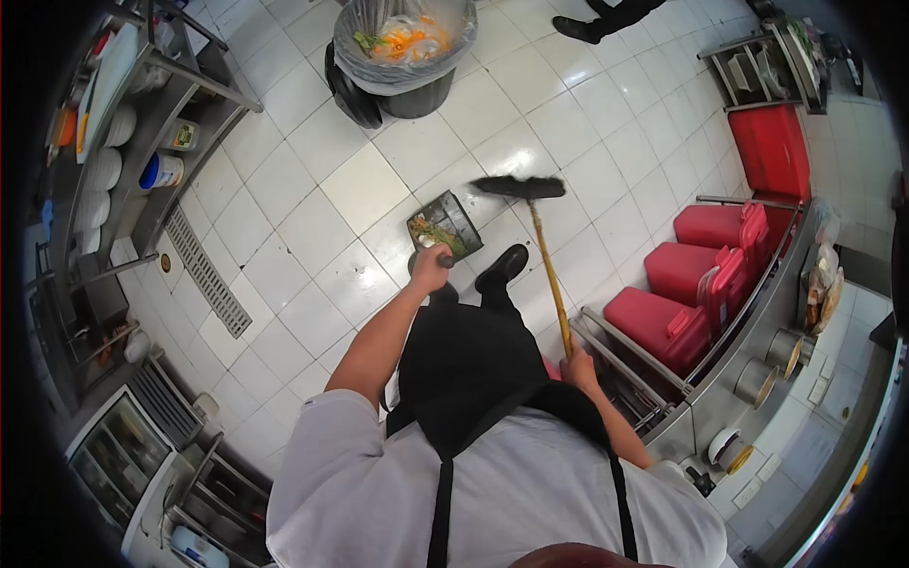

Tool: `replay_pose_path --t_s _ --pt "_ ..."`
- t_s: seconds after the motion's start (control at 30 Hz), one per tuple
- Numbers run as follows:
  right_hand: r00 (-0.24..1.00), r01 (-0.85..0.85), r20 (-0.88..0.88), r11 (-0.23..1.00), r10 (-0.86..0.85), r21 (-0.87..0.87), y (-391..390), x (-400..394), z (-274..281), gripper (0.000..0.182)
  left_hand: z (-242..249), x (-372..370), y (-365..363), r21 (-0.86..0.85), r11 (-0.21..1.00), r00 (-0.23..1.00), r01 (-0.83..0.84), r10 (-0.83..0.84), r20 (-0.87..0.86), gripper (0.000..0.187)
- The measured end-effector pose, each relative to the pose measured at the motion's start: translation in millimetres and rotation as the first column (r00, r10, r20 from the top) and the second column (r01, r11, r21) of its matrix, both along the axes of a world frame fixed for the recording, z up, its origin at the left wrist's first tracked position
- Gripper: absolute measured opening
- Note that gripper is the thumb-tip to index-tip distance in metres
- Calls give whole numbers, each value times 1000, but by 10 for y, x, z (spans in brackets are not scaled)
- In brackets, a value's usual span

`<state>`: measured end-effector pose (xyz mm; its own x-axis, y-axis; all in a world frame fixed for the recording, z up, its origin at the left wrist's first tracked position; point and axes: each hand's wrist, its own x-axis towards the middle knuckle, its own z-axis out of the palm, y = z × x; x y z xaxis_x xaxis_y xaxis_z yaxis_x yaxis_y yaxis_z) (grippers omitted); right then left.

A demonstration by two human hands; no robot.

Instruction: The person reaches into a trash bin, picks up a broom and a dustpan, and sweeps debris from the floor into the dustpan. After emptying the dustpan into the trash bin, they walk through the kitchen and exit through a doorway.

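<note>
My left hand [432, 269] is closed around the handle of a dark dustpan [462, 223], held just ahead of my feet. Green and pale scraps [433, 234] lie inside the pan. Farther right, my right hand [577, 367] grips the yellowish stick of a broom [548, 254]. The broom's black head [519, 186] is by the tiled floor, beyond the dustpan and to its right, apart from it. Its left end looks blurred.
A lined trash bin [407, 83] with orange and green waste stands ahead. Red containers [696, 241] line the right, beside a steel counter. Shelves with stacked plates [109, 170] and a floor drain grate [205, 272] are on the left. Another person's shoe [578, 29] shows at the top.
</note>
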<state>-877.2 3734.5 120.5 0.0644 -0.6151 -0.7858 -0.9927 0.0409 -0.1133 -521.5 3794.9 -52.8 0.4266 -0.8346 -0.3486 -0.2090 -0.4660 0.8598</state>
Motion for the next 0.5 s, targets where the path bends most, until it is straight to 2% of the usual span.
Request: replay_pose_path --t_s 0.07,0.1,0.17,0.2,0.23,0.27,0.3,0.33,0.4,0.5 --pt "994 106 -14 994 -106 -6 -109 147 -34 69 -45 -64 -79 41 999 1000 -16 15 18 15" --pt "1000 20 -18 997 -22 -75 -112 115 -221 65 -90 -88 -108 68 998 999 -13 10 45 11" --pt "984 -48 -173 999 47 0 -40 100 -447 67 -214 -111 -155 92 996 999 4 -8 43 12" --pt "967 -73 -243 996 81 44 -1 131 -512 68 -457 -218 -78 57 997 998 -51 48 50 15" --pt "967 -139 -202 985 158 104 163 42 -549 65 -642 -248 -55 3 995 993 -97 97 67 18" --pt "963 -211 -147 972 224 101 206 -72 -684 63 -451 -236 -94 -73 987 983 -140 148 111 21" --pt "969 -234 -67 969 239 75 277 -329 -896 59 -625 -215 -117 93 992 997 -83 83 2 32" --pt "966 -259 6 964 259 60 268 -497 -1026 55 -704 -214 -104 19 997 995 -68 67 70 31" --pt "941 -331 115 937 319 115 93 -304 -546 46 -461 -130 -51 44 992 992 -121 118 52 21" --pt "937 -345 60 938 345 -10 21 -210 -176 33 -149 127 36 18 997 996 -77 78 -33 16"
